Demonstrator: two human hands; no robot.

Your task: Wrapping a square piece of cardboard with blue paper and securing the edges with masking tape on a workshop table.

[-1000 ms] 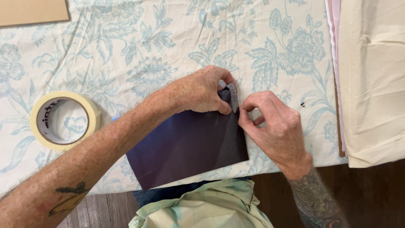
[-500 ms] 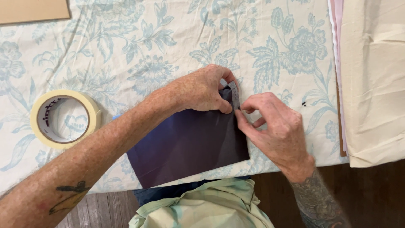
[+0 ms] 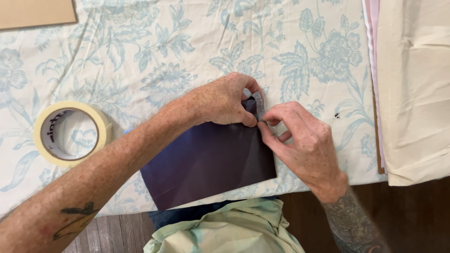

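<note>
Your floral tablecloth (image 3: 197,42) fills the view, dark purple sheet (image 3: 211,161) near 6 o'clock. Tape roll (image 3: 70,133) sits at 9. Left hand (image 3: 220,100) presses the sheet's top corner flat; right hand (image 3: 302,143) pinches a small tape strip (image 3: 258,104) there.

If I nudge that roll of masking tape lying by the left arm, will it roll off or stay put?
The tape roll lies flat on its side on the floral cloth, so it would probably slide, not roll. Its hollow core suggests it is light. The wrinkled cloth may bunch up under it.
</note>
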